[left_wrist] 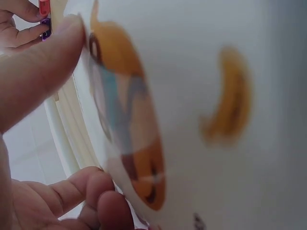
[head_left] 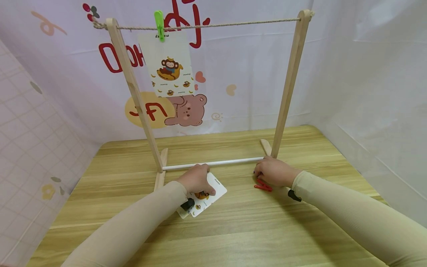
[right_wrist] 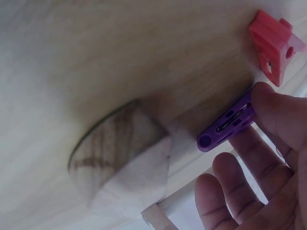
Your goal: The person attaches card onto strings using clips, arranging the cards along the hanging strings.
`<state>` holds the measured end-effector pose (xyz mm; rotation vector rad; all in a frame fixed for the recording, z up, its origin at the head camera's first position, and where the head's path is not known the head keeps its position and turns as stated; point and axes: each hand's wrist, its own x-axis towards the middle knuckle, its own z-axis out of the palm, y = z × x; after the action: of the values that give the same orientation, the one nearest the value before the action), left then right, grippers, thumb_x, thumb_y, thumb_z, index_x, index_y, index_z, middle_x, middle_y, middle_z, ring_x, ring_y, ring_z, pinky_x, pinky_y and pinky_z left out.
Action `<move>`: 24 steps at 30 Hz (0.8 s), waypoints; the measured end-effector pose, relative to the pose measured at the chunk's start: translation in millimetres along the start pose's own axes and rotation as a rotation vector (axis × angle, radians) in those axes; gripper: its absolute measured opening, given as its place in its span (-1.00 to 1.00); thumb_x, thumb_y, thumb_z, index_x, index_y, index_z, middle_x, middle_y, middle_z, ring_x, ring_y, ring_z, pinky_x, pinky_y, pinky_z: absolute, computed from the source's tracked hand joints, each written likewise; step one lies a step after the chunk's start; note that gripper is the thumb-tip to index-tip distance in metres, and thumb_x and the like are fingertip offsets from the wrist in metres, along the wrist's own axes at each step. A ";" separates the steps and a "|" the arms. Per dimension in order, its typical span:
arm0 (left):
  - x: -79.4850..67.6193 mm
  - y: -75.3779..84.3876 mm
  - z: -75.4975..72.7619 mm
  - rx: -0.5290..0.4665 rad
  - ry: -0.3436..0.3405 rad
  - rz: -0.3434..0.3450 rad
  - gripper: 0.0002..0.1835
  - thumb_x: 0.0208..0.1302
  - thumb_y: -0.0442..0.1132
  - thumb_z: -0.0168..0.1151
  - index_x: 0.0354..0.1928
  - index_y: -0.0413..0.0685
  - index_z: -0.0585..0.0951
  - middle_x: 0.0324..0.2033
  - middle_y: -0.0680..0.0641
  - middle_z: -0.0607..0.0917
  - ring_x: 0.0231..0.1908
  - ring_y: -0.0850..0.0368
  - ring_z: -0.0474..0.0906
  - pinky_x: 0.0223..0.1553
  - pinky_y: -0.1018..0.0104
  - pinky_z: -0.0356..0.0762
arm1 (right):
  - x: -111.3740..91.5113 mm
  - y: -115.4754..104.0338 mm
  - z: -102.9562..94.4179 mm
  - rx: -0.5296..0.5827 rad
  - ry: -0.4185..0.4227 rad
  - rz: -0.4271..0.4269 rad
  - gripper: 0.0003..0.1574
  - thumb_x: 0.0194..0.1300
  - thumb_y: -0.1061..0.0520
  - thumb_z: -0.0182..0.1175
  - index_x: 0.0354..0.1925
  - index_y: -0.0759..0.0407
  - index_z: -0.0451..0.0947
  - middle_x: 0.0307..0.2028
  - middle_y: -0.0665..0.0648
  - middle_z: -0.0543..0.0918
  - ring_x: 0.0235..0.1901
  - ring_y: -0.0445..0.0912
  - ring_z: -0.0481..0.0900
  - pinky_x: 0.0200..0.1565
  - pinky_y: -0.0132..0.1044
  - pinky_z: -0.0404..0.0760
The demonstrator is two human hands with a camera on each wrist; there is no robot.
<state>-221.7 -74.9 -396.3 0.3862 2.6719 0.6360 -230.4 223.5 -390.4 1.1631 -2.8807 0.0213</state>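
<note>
My left hand (head_left: 196, 179) holds a white card (head_left: 218, 187) printed with a monkey on a banana, tilted above the table; its thumb lies across the front. Another card's corner (head_left: 182, 213) shows beneath it. At the foot of the rack's right post, my right hand (head_left: 277, 171) pinches a purple clothespin (right_wrist: 229, 120) between thumb and index finger. Beside that hand, a red clothespin (head_left: 263, 187) lies on the table. A similar monkey card (head_left: 166, 52) hangs from the rope (head_left: 233, 24), clipped by a green clothespin (head_left: 159, 26).
A wooden rack has a left post (head_left: 133, 89), a right post (head_left: 290, 81) and a white crossbar (head_left: 230, 162) low between them. It stands on a wood-grain table (head_left: 233, 237). A printed white cloth (head_left: 253, 92) hangs behind.
</note>
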 end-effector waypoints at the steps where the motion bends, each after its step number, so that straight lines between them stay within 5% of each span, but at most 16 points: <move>1: 0.0 -0.1 -0.1 -0.004 -0.002 0.000 -0.05 -0.26 0.04 0.55 0.22 -0.18 0.34 -0.12 -0.07 0.52 -0.35 0.13 0.48 -0.40 0.33 0.46 | 0.0 -0.1 0.1 0.000 0.000 0.000 -0.92 0.06 0.15 0.34 -0.38 -0.01 0.66 -0.38 -0.12 0.63 -0.30 -0.11 0.50 -0.17 -0.24 0.48; 8: -1.5 -1.2 -0.6 -0.013 -0.011 0.003 -0.13 -0.20 0.07 0.51 0.19 -0.10 0.38 0.06 -0.12 0.44 -0.30 0.11 0.47 -0.38 0.33 0.46 | 0.1 -0.5 0.2 0.010 -0.003 0.006 -0.92 0.06 0.16 0.34 -0.39 -0.01 0.66 -0.38 -0.12 0.63 -0.30 -0.11 0.49 -0.17 -0.24 0.47; 18: -1.4 2.6 4.3 0.099 0.047 -0.005 -0.16 -0.19 0.23 0.44 0.13 -0.05 0.44 -0.04 -0.05 0.46 -0.18 0.10 0.37 -0.22 0.29 0.41 | 0.1 -0.7 0.5 0.021 0.001 0.013 -0.91 0.05 0.17 0.33 -0.38 -0.01 0.66 -0.38 -0.12 0.63 -0.31 -0.11 0.49 -0.17 -0.24 0.48; 24: -0.6 5.5 3.4 0.070 0.024 -0.018 -0.10 -0.25 0.17 0.50 0.15 -0.12 0.41 -0.02 -0.07 0.50 -0.21 0.12 0.42 -0.18 0.26 0.44 | 0.8 -0.3 1.9 0.013 0.014 0.008 -0.91 0.04 0.18 0.34 -0.40 -0.01 0.66 -0.40 -0.13 0.63 -0.32 -0.12 0.50 -0.17 -0.23 0.48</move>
<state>-218.7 -69.1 -396.3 0.3752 2.7231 0.5462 -230.8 222.7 -392.2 1.1486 -2.8775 0.0476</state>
